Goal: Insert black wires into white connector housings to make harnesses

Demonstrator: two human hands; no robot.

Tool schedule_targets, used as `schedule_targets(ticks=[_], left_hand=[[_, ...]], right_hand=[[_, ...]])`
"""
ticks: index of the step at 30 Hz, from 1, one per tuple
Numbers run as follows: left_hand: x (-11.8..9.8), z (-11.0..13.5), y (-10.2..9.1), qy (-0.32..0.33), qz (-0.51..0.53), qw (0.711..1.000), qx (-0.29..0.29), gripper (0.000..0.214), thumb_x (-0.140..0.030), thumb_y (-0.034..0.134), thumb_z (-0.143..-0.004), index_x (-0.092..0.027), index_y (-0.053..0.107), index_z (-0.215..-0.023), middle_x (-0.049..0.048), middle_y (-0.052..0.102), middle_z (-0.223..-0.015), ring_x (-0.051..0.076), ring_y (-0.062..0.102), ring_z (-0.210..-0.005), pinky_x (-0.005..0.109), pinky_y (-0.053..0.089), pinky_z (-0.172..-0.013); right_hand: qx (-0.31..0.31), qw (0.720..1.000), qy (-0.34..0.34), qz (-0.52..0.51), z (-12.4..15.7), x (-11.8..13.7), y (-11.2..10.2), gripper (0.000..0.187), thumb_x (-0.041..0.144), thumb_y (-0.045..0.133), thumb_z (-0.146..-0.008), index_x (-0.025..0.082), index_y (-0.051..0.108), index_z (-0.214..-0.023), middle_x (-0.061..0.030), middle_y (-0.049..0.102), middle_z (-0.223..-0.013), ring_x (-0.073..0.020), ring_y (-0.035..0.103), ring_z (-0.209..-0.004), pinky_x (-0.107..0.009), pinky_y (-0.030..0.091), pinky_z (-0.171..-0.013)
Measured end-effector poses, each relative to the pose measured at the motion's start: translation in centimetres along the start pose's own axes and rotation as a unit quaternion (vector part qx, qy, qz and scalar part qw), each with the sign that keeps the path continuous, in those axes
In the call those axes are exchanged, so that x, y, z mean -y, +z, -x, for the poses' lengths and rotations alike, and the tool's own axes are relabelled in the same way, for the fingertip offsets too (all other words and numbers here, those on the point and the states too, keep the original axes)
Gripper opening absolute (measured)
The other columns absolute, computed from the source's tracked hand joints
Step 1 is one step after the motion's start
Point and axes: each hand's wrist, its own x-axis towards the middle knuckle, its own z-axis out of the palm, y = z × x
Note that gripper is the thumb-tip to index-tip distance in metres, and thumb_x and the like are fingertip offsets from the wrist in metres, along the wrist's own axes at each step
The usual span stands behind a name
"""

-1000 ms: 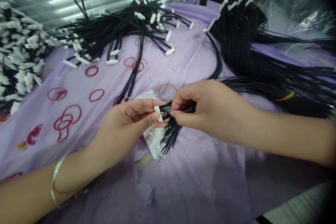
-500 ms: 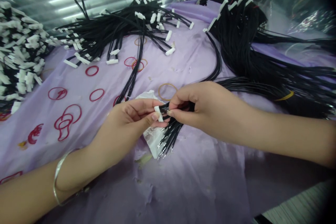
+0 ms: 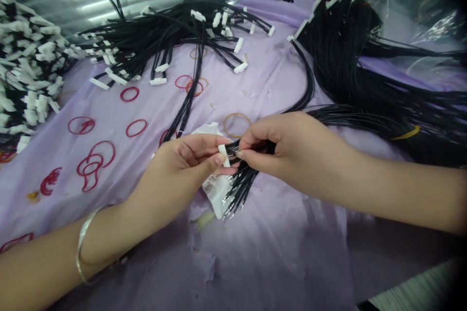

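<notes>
Small shift up and right since the last look: both hands and the white plastic connector (image 3: 223,155) together. Left hand (image 3: 178,170) pinching the connector between thumb and fingers, right hand (image 3: 288,150) pinching black wires (image 3: 242,180) just beside it, likely to keep both steady. All near the middle, over a crumpled white plastic bag (image 3: 215,194). Open purple sheet (image 3: 277,248) toward 6 o'clock; big heap of black wires (image 3: 346,68) toward 1 o'clock.

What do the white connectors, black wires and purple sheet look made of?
The connector looks like matte moulded plastic, from its crisp, blocky shape. The wires seem plastic-insulated, slightly shiny, with bright metal at their tips. The sheet looks like thin plastic film, given its creases and sheen.
</notes>
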Motion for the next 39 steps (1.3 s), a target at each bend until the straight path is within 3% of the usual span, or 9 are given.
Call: schedule_targets(ticks=[14, 26, 34, 39], left_hand=[[0.1, 0.1, 0.0, 0.005, -0.005, 1.000, -0.017, 0.018, -0.017, 0.072, -0.076, -0.017, 0.071, -0.093, 0.0024, 0.074, -0.087, 0.016, 0.071, -0.079, 0.024, 0.058, -0.078], [-0.2, 0.2, 0.3, 0.003, -0.017, 1.000, -0.026, 0.014, -0.015, 0.072, -0.076, -0.018, 0.071, -0.089, 0.0000, 0.074, -0.085, 0.012, 0.070, -0.074, 0.015, 0.057, -0.071], [-0.4, 0.7, 0.7, 0.003, -0.081, 0.995, -0.053, 0.022, -0.019, 0.073, -0.076, -0.015, 0.069, -0.097, 0.0032, 0.074, -0.088, 0.015, 0.071, -0.076, 0.019, 0.058, -0.072], [-0.2, 0.7, 0.5, 0.005, -0.085, 0.995, -0.046, 0.028, -0.024, 0.071, -0.078, -0.015, 0.067, -0.104, 0.0048, 0.073, -0.097, 0.015, 0.070, -0.080, 0.022, 0.057, -0.079]], right_hand=[[-0.017, 1.000, -0.004, 0.013, -0.1, 0.3, -0.1, 0.015, 0.015, 0.056, -0.074, 0.019, 0.061, -0.060, 0.0042, 0.058, -0.055, -0.0071, 0.047, -0.049, -0.025, 0.031, -0.049], [-0.012, 1.000, -0.011, 0.011, 0.0, 0.1, 0.1, 0.015, 0.016, 0.055, -0.077, 0.019, 0.062, -0.064, 0.0051, 0.060, -0.059, -0.0061, 0.049, -0.052, -0.023, 0.032, -0.050], [-0.034, 0.998, -0.028, 0.055, 0.0, 0.3, 0.9, 0.017, 0.017, 0.055, -0.080, 0.018, 0.064, -0.065, 0.0014, 0.060, -0.063, -0.0084, 0.048, -0.054, -0.025, 0.029, -0.053], [-0.010, 0.993, -0.027, 0.116, -0.2, 0.4, 0.7, 0.016, 0.018, 0.057, -0.081, 0.015, 0.067, -0.070, -0.0015, 0.062, -0.068, -0.0108, 0.053, -0.062, -0.026, 0.032, -0.059]])
